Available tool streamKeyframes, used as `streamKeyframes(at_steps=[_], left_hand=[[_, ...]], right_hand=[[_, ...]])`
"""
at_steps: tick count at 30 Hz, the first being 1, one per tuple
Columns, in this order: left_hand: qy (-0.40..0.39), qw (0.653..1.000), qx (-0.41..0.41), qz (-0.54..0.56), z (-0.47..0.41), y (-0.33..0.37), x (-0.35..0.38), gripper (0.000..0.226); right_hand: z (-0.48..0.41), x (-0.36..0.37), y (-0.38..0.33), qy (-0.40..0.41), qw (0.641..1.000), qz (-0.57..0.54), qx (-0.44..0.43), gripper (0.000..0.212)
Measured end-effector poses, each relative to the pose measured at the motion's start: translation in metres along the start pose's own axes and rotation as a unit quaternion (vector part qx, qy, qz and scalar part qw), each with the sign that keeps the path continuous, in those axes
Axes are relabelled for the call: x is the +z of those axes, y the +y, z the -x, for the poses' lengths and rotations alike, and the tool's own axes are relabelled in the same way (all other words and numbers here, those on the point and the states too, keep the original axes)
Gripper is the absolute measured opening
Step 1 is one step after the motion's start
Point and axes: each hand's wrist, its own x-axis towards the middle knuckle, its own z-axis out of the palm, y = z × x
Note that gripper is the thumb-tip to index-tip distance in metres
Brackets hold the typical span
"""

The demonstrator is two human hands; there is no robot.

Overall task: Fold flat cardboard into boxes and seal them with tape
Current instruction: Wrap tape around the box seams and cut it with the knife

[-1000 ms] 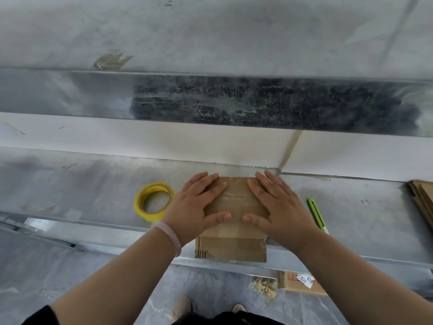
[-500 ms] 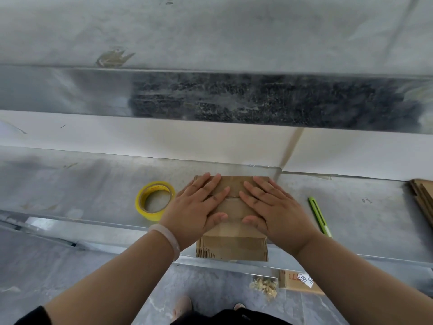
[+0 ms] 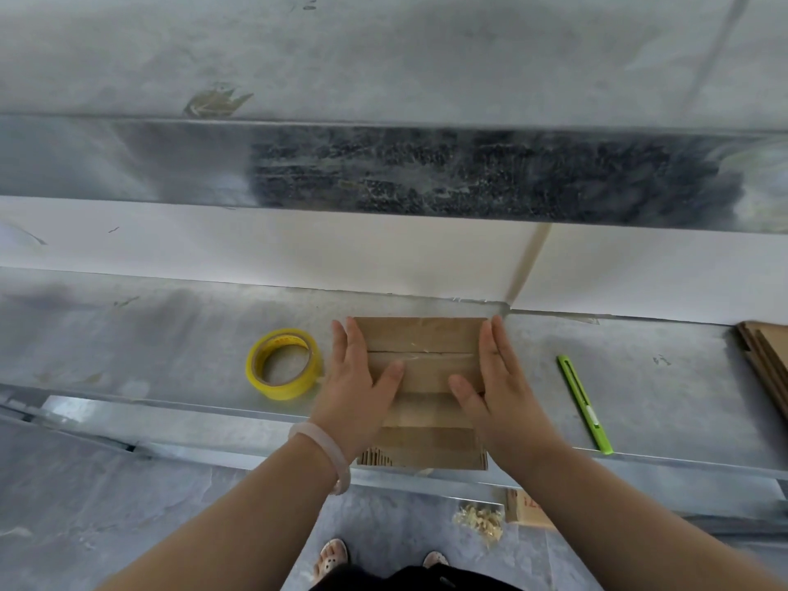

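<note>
1. Cardboard box (image 3: 420, 334) sits at the near edge of the metal worktop (image 3: 170, 334), about midway along it. Its top flaps are folded down, and their seam runs left to right.
2. Left hand (image 3: 356, 386) lies flat on the box's left side, fingers straight and together, thumb spread across the top flap. It grips nothing.
3. Right hand (image 3: 501, 386) mirrors it on the box's right side, flat and unclenched, thumb pointing inward.
4. Pale bracelet (image 3: 337, 458) circles the left wrist.
5. Yellow tape roll (image 3: 281, 392) lies flat just beside the left hand.
6. Green cutter (image 3: 582, 400) lies to the right, near the worktop's near edge.
7. Flat cardboard sheets (image 3: 767, 356) are stacked at the right edge.
</note>
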Motion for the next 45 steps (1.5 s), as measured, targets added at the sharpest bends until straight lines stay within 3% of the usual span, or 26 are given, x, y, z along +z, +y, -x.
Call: streamKeyframes(at_steps=[5, 9, 13, 15, 17, 20, 24, 27, 29, 32, 35, 37, 41, 43, 45], left_hand=[[0.029, 0.995, -0.045, 0.08, -0.011, 0.002, 0.004, 0.084], [-0.001, 0.996, -0.027, 0.083, -0.011, 0.004, -0.009, 0.074], [-0.042, 0.993, 0.034, 0.1, -0.022, 0.018, -0.017, 0.063], [0.004, 0.988, 0.04, 0.149, -0.027, 0.023, -0.014, 0.061], [0.084, 0.98, 0.014, 0.178, -0.024, 0.024, -0.008, 0.061], [0.151, 0.979, -0.03, 0.132, 0.003, 0.026, 0.004, 0.068], [0.145, 0.971, -0.099, 0.162, 0.03, 0.026, 0.024, 0.066], [0.143, 0.97, -0.07, 0.182, 0.012, 0.026, 0.024, 0.041], [0.134, 0.977, -0.022, 0.167, -0.005, 0.033, 0.015, 0.023], [0.118, 0.98, 0.03, 0.155, -0.026, 0.05, 0.002, 0.01], [0.127, 0.979, 0.062, 0.144, -0.042, 0.06, 0.0, 0.006], [0.143, 0.977, 0.072, 0.137, -0.049, 0.061, 0.003, 0.01], [0.197, 0.967, 0.085, 0.141, -0.036, 0.049, 0.006, 0.049], [0.131, 0.974, 0.123, 0.139, -0.016, 0.034, 0.011, 0.06], [0.006, 0.977, 0.14, 0.16, 0.005, 0.019, 0.018, 0.072]], right_hand=[[-0.007, -0.007, -0.003, -0.02, 0.99, -0.119, 0.07, 0.066], [-0.011, -0.032, 0.005, 0.072, 0.964, -0.24, 0.089, 0.054], [-0.011, -0.051, 0.014, -0.024, 0.971, -0.205, 0.118, 0.033], [-0.008, -0.054, 0.013, 0.01, 0.975, -0.187, 0.118, 0.02], [-0.006, -0.056, 0.01, 0.074, 0.97, -0.196, 0.124, 0.024], [-0.002, -0.057, 0.014, 0.114, 0.956, -0.232, 0.138, 0.026], [0.004, -0.042, 0.019, 0.047, 0.943, -0.27, 0.189, 0.037], [0.007, -0.04, 0.015, 0.022, 0.912, -0.338, 0.231, 0.05], [0.01, -0.044, 0.013, -0.022, 0.911, -0.365, 0.192, 0.044], [0.013, -0.053, 0.005, -0.081, 0.926, -0.348, 0.122, 0.018], [0.008, -0.051, -0.002, -0.077, 0.947, -0.299, 0.085, 0.033], [0.004, -0.046, -0.005, -0.033, 0.95, -0.296, 0.09, 0.041], [-0.002, -0.041, -0.005, 0.064, 0.93, -0.336, 0.133, 0.041], [-0.005, -0.044, -0.005, 0.087, 0.925, -0.343, 0.138, 0.038], [-0.007, -0.047, -0.008, 0.072, 0.932, -0.332, 0.13, 0.038]])
